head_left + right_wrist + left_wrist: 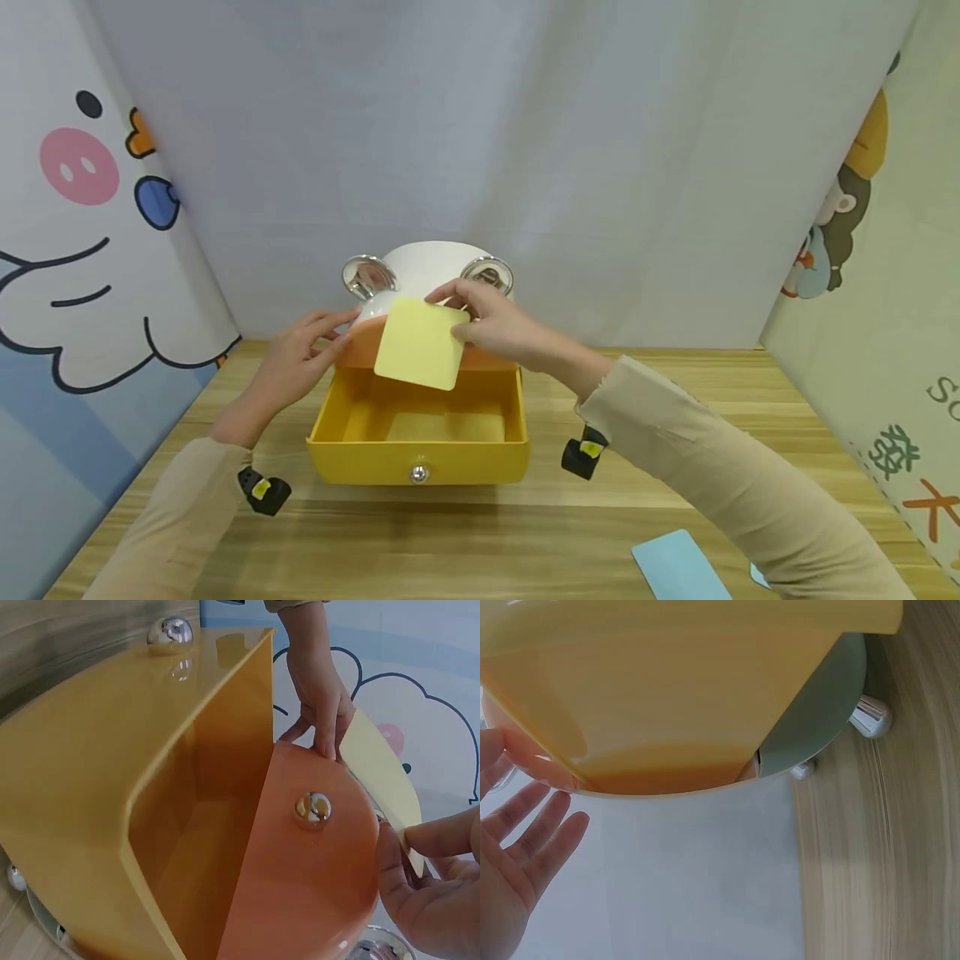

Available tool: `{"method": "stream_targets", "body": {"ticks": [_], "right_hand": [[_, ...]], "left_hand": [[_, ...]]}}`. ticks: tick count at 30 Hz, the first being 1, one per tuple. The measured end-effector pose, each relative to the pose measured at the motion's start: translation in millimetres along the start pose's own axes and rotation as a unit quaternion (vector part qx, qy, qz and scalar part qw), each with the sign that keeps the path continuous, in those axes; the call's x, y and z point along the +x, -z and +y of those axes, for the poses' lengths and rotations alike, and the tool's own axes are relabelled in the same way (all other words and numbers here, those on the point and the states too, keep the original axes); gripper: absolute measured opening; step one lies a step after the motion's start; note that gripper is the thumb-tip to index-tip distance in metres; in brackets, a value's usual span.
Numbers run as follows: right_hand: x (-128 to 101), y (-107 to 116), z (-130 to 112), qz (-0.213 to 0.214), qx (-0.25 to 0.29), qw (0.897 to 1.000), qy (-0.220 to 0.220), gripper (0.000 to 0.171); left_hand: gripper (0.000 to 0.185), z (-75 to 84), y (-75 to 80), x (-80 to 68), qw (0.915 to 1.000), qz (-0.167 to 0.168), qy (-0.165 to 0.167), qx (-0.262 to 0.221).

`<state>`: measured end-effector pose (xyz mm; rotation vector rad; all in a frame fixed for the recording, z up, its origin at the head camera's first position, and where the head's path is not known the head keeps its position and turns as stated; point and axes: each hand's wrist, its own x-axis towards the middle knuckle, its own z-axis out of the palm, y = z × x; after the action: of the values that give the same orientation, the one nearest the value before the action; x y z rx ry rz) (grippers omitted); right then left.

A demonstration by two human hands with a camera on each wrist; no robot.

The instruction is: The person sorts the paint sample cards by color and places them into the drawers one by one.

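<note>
So there's a wooden table (720,392) with this little drawer box (431,275) in the middle; its yellow drawer (417,433) is pulled right out toward the person, looks empty inside, which I guess is why the card is hanging over it; the orange drawer (307,877) above is closed. Left hand (296,358) rests on the orange front's left edge, fingers mostly straight, just touching, probably steadying the box; right hand (498,325) reaches in from the right, arm stretched over the table, thumb and fingers pinching the top corner of a pale yellow card (420,343) that tilts down over the open drawer; a blue card (678,567) lies near the table's front edge.
</note>
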<state>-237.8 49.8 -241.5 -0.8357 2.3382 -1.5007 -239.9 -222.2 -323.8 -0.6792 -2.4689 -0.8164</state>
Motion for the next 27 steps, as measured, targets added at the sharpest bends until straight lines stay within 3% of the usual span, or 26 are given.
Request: {"method": "stream_targets", "body": {"ticks": [5, 13, 27], "right_hand": [[4, -18, 4, -0.014, -0.015, 0.999, 0.029, 0.039], [1, -41, 15, -0.019, -0.131, 0.987, 0.086, 0.037], [0, -73, 33, -0.066, -0.084, 0.993, 0.049, 0.035]], "left_hand": [[0.034, 0.8, -0.2, 0.9, 1.0000, -0.002, 0.004, -0.004], [0.035, 2.6, 1.7, 1.1, 0.9999, -0.007, 0.006, -0.012], [0.034, 0.2, -1.5, 0.2, 0.9999, -0.002, 0.006, -0.011]]}}
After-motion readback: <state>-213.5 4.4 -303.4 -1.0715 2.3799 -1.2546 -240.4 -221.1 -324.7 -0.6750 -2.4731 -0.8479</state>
